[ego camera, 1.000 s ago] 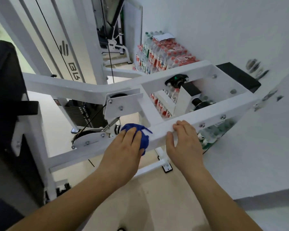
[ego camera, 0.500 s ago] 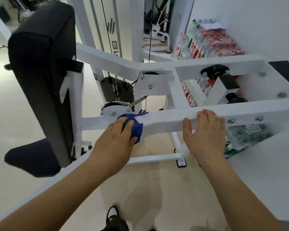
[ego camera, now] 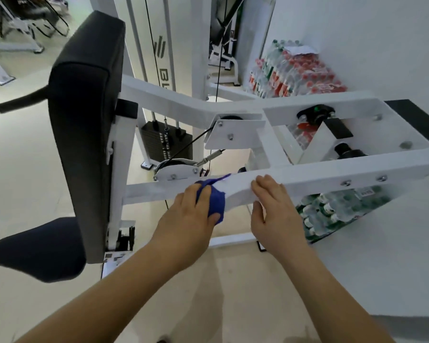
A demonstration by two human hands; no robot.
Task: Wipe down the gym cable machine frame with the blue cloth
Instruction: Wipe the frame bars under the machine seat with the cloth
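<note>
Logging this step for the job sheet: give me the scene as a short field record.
left hand: grips blue cloth, pressing it on the white frame bar
right hand: holds the same bar, right of the cloth
left of bar: black backrest pad, seat
behind: weight stack, packs of bottled water

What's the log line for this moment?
wipe | left hand presses cloth on bar | right hand grips bar
</note>
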